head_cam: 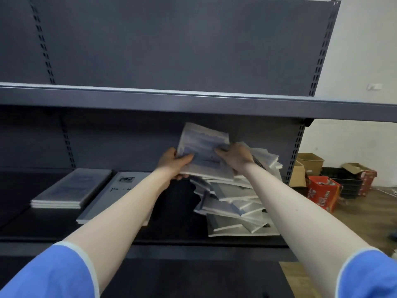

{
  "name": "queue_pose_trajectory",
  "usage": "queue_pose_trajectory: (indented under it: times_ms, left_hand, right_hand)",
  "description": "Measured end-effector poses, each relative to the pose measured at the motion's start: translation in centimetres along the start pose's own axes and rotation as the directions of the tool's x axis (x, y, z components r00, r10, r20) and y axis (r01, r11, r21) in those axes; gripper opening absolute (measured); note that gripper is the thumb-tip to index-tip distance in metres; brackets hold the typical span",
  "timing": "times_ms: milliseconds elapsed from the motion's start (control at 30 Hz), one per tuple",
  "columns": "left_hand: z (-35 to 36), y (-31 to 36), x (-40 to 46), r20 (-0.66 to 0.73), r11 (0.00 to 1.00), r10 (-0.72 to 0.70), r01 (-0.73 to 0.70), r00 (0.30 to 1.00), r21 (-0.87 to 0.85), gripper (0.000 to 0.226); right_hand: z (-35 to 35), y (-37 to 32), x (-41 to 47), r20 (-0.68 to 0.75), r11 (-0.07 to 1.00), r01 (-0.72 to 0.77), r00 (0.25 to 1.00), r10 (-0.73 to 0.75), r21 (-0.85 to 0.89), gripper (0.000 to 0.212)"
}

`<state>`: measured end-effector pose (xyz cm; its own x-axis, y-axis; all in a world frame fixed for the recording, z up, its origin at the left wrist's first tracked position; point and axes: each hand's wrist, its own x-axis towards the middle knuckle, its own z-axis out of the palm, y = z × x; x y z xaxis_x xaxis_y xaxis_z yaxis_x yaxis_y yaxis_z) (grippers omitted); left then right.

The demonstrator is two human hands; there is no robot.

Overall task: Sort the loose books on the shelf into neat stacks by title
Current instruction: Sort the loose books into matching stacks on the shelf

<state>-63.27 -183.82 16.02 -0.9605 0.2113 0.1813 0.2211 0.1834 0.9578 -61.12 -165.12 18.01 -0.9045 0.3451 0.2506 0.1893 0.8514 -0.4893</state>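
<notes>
Both hands grip one book [204, 151] above the messy heap of books [234, 203] on the shelf [171, 239]: left hand [174, 163] with fingers curled under its lower corner, right hand [235, 157] pinching its right edge (thumb on the cover). Two neat stacks lie left: a bluish stack [71, 188] and a grey stack [111, 194]

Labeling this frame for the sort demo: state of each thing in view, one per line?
Lifted book: held tilted above the pile by both hands.
Left hand: grips its left edge.
Right hand: grips its right edge.
Loose pile: messy, askew, unsorted.
Blue-cover stack: neat, flat.
Grey-cover book: flat, beside it.
Shelf: holds all stacks.
</notes>
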Motion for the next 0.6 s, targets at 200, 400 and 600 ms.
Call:
queue_pose_trajectory:
  times_ms: [200, 400, 600]
  left_hand:
    - [-4.6, -1.6, -0.7, -0.013, 0.999, -0.014, 0.013, 1.000, -0.051, 0.027]
    - [-13.5, -4.4, 0.3, -0.060, 0.992, -0.004, 0.012, 0.998, 0.123, 0.026]
    - [-22.6, -8.3, 1.9, -0.054, 0.967, 0.006, 0.008, 0.999, 0.254, 0.041]
  right_hand:
    - [2.8, -5.0, 0.0, -0.037, 0.992, -0.016, 0.999, 0.021, 0.125, 0.055]
    - [9.0, -13.3, -0.4, -0.047, 0.978, -0.070, 0.996, 0.081, 0.197, 0.064]
    - [15.6, -21.0, -1.5, -0.006, 0.965, -0.101, 0.994, 0.106, 0.244, 0.057]
